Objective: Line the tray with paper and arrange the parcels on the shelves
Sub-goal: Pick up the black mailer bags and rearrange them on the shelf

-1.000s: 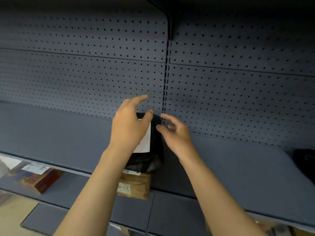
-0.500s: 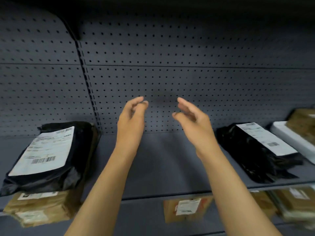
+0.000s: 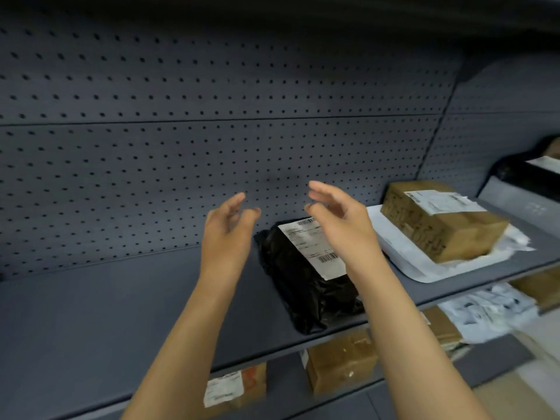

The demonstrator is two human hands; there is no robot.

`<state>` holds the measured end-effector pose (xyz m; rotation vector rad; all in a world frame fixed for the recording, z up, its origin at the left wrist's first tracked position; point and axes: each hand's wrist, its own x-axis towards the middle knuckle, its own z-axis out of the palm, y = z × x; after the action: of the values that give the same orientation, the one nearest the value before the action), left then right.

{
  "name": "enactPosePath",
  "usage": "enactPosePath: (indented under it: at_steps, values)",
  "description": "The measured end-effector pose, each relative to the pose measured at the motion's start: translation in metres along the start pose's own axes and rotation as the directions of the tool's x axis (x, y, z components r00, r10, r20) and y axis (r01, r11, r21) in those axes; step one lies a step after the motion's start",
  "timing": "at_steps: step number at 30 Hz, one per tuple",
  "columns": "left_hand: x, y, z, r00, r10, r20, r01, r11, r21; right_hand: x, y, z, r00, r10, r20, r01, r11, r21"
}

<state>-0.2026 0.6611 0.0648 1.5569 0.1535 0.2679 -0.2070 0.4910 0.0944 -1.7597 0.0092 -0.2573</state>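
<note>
My left hand (image 3: 225,234) and right hand (image 3: 344,225) hover spread and empty above the shelf (image 3: 121,304). The white tray (image 3: 403,253) looks paper-lined, a brown box (image 3: 439,219) in it, a black parcel (image 3: 306,274) beside — I judge mostly arranging remains.

A single head-worn wide-angle view looks forward and slightly down at a grey shelf (image 3: 91,313), close enough that both forearms rise from the bottom edge. It faces the pegboard back panel (image 3: 181,147) almost square on, angled a little rightward, with a lower shelf (image 3: 497,356) visible beneath at near right.
</note>
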Motion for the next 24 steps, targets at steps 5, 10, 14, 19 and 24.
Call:
enactPosePath:
  at_steps: [5, 10, 14, 19, 24]
  values:
    - [0.001, -0.028, 0.051, 0.999, -0.027, 0.044, 0.024, 0.998, 0.055, 0.023, 0.035, -0.036, 1.0, 0.016, -0.014, -0.018, 0.996, -0.091]
    - [-0.006, -0.062, 0.077, 0.995, -0.059, 0.077, 0.038, 0.966, 0.256, 0.033, 0.077, -0.043, 0.985, 0.168, 0.043, -0.153, 0.96, -0.235]
    - [-0.015, -0.076, 0.082, 0.99, -0.083, 0.115, 0.046, 0.957, 0.287, 0.034, 0.093, -0.042, 0.964, 0.26, 0.061, -0.232, 0.929, -0.289]
    - [-0.017, -0.065, 0.079, 0.991, -0.076, 0.114, 0.038, 0.952, 0.305, 0.034, 0.087, -0.042, 0.963, 0.266, 0.032, -0.251, 0.936, -0.245]
    - [-0.012, -0.032, 0.06, 0.994, 0.013, 0.108, -0.03, 0.988, 0.154, 0.025, 0.049, -0.03, 0.985, 0.174, 0.007, -0.172, 0.977, -0.127]
